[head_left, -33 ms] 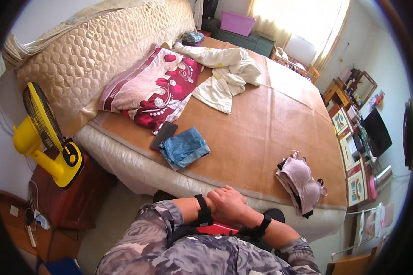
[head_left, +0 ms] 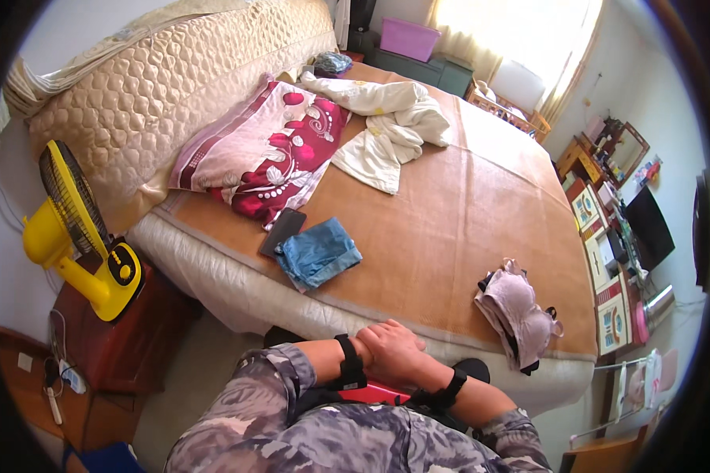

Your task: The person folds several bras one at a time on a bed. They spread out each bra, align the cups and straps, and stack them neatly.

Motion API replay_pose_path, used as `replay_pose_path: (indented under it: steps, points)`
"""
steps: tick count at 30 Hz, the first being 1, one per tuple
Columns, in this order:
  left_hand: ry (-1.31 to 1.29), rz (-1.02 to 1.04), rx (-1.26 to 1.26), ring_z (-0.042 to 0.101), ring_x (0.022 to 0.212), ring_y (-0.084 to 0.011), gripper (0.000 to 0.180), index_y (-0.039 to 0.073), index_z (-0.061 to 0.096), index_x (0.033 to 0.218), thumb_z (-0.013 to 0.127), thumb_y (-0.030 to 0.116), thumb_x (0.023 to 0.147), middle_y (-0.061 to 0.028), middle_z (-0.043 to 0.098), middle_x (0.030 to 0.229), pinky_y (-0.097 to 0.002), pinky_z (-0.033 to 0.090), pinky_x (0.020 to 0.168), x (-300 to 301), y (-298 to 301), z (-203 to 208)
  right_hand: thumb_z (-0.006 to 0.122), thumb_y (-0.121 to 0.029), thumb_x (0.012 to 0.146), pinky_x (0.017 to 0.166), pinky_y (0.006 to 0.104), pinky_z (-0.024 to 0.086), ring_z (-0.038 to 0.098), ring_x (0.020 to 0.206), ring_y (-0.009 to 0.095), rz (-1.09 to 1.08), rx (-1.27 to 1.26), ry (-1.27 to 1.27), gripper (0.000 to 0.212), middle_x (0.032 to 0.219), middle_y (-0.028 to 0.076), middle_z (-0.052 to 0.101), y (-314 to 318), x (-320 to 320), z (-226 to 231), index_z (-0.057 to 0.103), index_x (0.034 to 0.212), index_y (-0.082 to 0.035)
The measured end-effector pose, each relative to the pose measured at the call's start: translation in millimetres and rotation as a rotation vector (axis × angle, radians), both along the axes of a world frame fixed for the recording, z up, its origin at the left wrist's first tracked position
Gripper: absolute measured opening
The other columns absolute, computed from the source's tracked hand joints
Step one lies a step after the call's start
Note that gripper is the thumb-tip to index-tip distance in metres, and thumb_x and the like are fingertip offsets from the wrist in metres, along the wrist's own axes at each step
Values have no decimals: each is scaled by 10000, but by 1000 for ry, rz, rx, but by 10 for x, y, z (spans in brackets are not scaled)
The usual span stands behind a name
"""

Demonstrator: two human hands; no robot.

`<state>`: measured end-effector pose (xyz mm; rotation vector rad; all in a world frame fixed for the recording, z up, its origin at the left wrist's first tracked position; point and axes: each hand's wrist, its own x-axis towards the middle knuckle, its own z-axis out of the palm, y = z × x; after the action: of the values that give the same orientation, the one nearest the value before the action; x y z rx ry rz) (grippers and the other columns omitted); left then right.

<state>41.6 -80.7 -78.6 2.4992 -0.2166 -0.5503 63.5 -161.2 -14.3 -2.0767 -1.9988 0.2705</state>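
My hands are clasped together in front of my body, at the near edge of the bed [head_left: 418,268]. My right hand [head_left: 394,351] lies on top, its fingers wrapped over my left hand [head_left: 361,348]. Most of the left hand is hidden beneath it, so its fingers do not show. Each wrist wears a black band. Ahead on the brown mat lies a folded blue denim garment [head_left: 319,252], partly over a dark flat phone-like object [head_left: 284,229]. To the right rests a pile of pink bras [head_left: 521,311] with black pieces underneath.
A maroon floral pillow cover [head_left: 272,154] and a crumpled cream cloth [head_left: 390,134] lie farther up the bed. At left, a yellow fan [head_left: 83,236] stands on a red-brown bedside cabinet [head_left: 110,347]. A purple bin [head_left: 409,41] sits far back; a television [head_left: 647,229] is at right.
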Motion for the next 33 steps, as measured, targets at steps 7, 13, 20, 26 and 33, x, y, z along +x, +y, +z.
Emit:
replay_pose_path:
  steps: [7,13,20,26,33]
  points:
    - [6,-4,-7,528,954,-332,290,69,564,985,496,201,736,-194,568,991,-425,404,817,-60,-14,-4,643,-195,534,774,358,404,562,840,271,45,-103,40,330,836,122,590,38,-48,16,556,820,-54]
    - [6,-3,-10,529,952,-332,296,69,563,992,500,201,734,-195,568,989,-423,406,815,-97,-1,-6,630,-192,549,767,360,404,563,813,276,79,-69,77,304,820,128,583,44,-77,-50,529,797,-49]
    - [4,-11,-10,530,951,-333,302,70,562,999,504,201,732,-195,569,988,-420,409,814,-74,34,-8,663,-222,493,718,368,420,553,710,269,41,201,-33,368,721,87,552,59,-81,-45,530,804,-75]
    - [9,-4,-6,532,949,-333,308,71,561,1005,508,201,731,-196,570,987,-417,411,813,-90,68,-6,668,-214,486,676,376,421,554,681,264,60,166,-50,350,690,84,547,83,-73,14,521,774,-79]
    - [8,-7,2,533,947,-333,315,72,559,1012,513,201,728,-197,571,985,-414,414,811,-81,87,-18,620,-223,610,790,365,370,550,845,265,77,0,103,363,839,115,568,48,-24,98,511,910,-51]
